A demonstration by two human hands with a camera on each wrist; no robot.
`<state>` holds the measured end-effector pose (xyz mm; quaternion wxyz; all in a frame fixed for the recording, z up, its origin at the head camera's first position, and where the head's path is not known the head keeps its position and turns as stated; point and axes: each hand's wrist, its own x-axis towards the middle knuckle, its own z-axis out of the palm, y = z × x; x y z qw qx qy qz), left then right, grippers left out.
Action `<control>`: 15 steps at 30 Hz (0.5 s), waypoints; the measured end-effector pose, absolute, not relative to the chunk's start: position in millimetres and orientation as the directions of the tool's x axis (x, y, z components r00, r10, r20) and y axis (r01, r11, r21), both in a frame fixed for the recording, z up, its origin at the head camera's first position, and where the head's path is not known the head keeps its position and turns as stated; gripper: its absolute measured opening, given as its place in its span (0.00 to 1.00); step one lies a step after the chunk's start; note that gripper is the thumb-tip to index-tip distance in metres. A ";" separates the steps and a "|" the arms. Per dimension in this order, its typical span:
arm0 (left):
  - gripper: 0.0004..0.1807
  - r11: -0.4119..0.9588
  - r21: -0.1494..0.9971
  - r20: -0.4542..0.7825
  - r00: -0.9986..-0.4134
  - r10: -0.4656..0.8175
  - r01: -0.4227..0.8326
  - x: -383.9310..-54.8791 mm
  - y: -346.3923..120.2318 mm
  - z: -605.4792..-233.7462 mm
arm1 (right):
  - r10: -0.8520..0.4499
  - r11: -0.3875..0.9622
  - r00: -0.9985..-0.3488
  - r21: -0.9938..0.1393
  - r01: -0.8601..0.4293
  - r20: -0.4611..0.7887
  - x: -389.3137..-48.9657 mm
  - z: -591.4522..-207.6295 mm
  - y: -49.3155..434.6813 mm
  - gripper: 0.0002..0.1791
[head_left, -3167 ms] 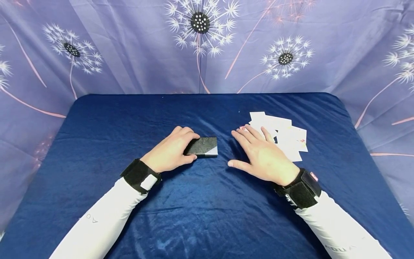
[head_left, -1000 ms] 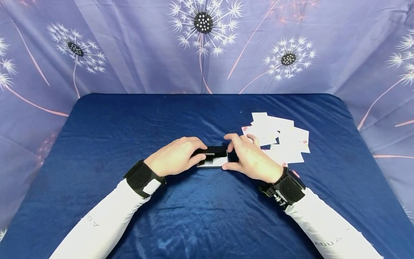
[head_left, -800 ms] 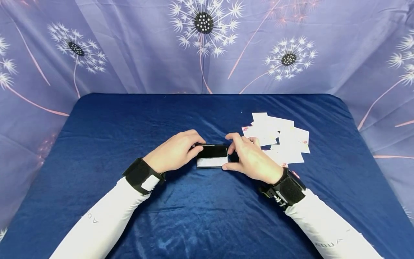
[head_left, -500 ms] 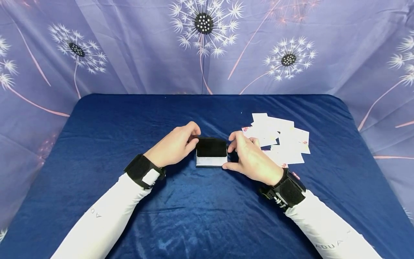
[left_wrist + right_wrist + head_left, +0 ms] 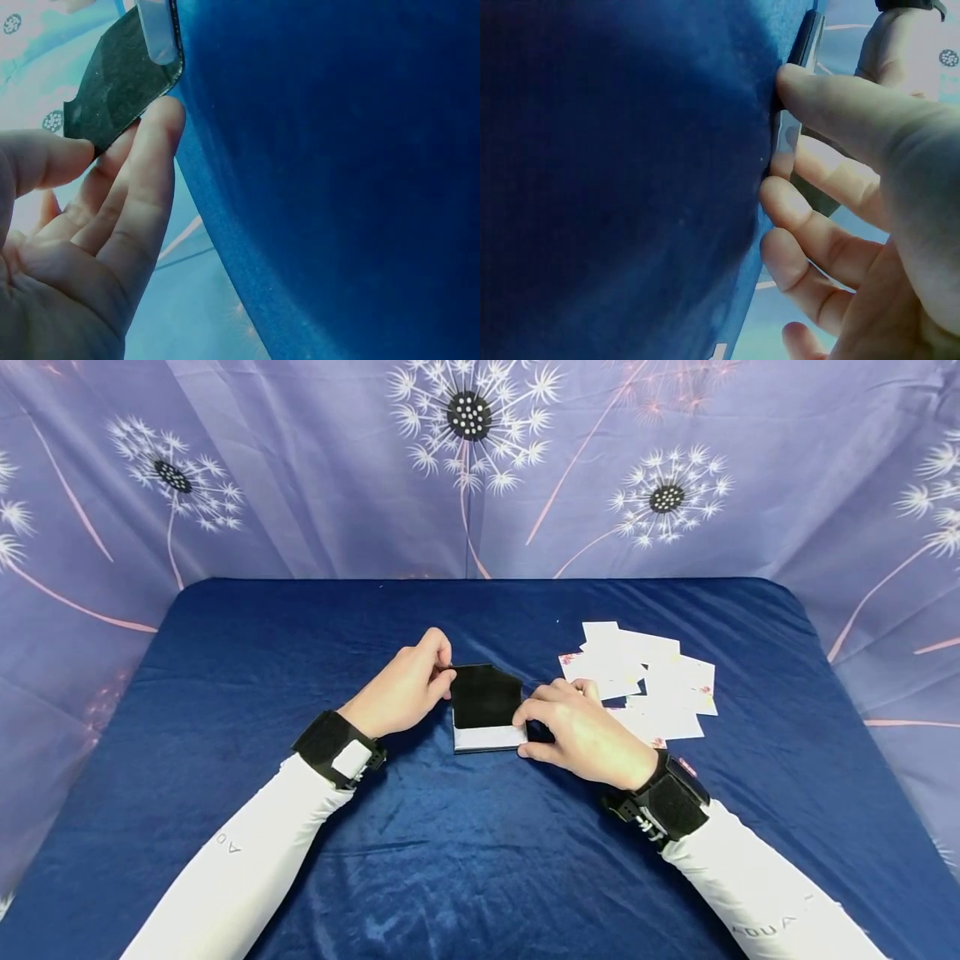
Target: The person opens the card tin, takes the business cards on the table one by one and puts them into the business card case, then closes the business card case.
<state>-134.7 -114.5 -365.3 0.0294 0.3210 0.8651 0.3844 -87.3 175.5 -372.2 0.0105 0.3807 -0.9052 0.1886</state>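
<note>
A business card case (image 5: 491, 738) lies on the blue cloth in front of me, its black lid (image 5: 480, 695) swung up and back from the silver-coloured base. My left hand (image 5: 403, 687) pinches the lid's far left corner between thumb and fingers; the left wrist view shows the dark lid (image 5: 112, 82) at the thumb tip, with a shiny metal part beside it. With thumb and fingers my right hand (image 5: 588, 732) holds the right end of the case. In the right wrist view the metal side (image 5: 788, 135) shows between thumb and fingers.
Several white cards (image 5: 671, 685) with small red prints lie spread and overlapping, just beyond and to the right of my right hand. A blue cloth (image 5: 480, 860) covers the table. Behind it hangs a purple curtain (image 5: 315, 468) with dandelion prints.
The case was closed under my left hand, with my right hand apart. Since then both hands hold it, and the lid has risen and tipped back with my left hand moving away from me.
</note>
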 end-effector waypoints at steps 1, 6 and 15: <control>0.08 0.501 0.687 0.191 -0.796 0.575 0.527 -134.6 -114.3 -365.5 | -0.685 0.639 -0.710 -0.332 -0.694 0.164 -87.1 -372.3 175.3 0.15; 0.06 0.526 0.676 0.178 -0.807 0.563 0.516 -134.1 -112.9 -367.8 | -0.688 0.640 -0.706 -0.318 -0.700 0.170 -85.5 -373.1 174.8 0.15; 0.18 0.686 0.512 0.095 -0.827 0.554 0.518 -125.6 -113.2 -368.6 | -0.688 0.644 -0.707 -0.313 -0.698 0.162 -84.8 -372.0 174.5 0.15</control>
